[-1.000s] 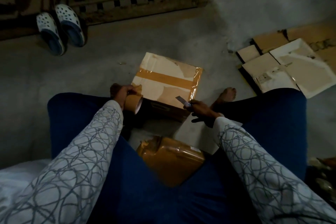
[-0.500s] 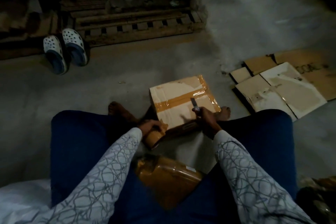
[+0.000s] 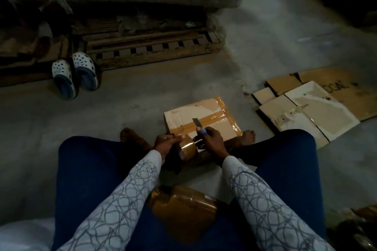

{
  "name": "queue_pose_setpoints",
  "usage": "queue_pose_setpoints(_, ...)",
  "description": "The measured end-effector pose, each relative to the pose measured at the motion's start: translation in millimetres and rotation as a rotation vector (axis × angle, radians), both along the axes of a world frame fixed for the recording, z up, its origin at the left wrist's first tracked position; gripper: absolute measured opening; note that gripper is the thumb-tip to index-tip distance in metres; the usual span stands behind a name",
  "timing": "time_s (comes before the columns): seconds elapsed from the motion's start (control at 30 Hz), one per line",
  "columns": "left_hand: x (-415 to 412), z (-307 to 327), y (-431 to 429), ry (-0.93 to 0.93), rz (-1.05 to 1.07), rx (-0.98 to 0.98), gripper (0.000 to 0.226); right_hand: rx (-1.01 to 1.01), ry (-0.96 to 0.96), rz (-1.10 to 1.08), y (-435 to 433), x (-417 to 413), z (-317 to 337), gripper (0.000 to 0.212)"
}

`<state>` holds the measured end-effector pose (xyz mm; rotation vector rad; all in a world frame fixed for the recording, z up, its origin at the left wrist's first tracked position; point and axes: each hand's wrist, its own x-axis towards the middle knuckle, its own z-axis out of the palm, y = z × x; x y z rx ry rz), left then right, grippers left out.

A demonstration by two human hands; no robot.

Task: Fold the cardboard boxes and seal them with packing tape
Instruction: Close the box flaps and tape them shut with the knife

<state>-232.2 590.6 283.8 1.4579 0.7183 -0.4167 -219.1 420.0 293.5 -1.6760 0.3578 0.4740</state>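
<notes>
— Box (image 3: 212, 108) lay where?
— Just beyond both hands. Left hand (image 3: 165, 142) gripped the tape roll (image 3: 188, 148) at the box's near edge; right hand (image 3: 213, 138), beside it, clenched a cutter (image 3: 197, 124), blade above the box's tape strip (image 3: 215, 117).

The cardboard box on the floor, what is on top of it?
Brown tape strips cross the closed top of the cardboard box, and the right hand holds a cutter above it. Its inside is hidden by the shut flaps.
</notes>
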Motion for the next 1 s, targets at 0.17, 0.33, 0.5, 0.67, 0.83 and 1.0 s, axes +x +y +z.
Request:
queue_pose_setpoints(0.17, -0.2, 12.4, -4.9, -0.025, -0.009, -0.032, 0.03, 0.014, 0.053, 0.005, -7.5, -9.1, 4.0, 0.043)
queue_pose_setpoints(0.33, 1.0, 29.7, 0.1, -0.11, -0.162, 0.165, 0.014, 0.063, -0.005, 0.197, 0.3, -26.8, 17.3, 0.07)
queue_pose_setpoints(0.5, -12.2, 26.1, 20.4, -0.241, -0.236, 0.465, 0.023, 0.074, -0.081, 0.173, 16.3, -37.8, 22.7, 0.039)
queue_pose_setpoints(0.67, -23.9, 2.3, 27.6, -0.22, -0.1, 0.278, 0.021, -0.011, -0.137, 0.224, 33.3, -48.0, 13.0, 0.071)
queue_pose_setpoints(0.83, -20.5, 0.2, 32.4, -0.153, 0.013, 0.068, 0.02, -0.06, -0.109, 0.286, 36.1, -45.2, 9.0, 0.088)
queue_pose_setpoints(1.0, -14.6, 3.6, 37.7, -0.148, 0.082, -0.094, 0.051, -0.08, -0.14, 0.27, 41.4, -37.1, 5.2, 0.076)
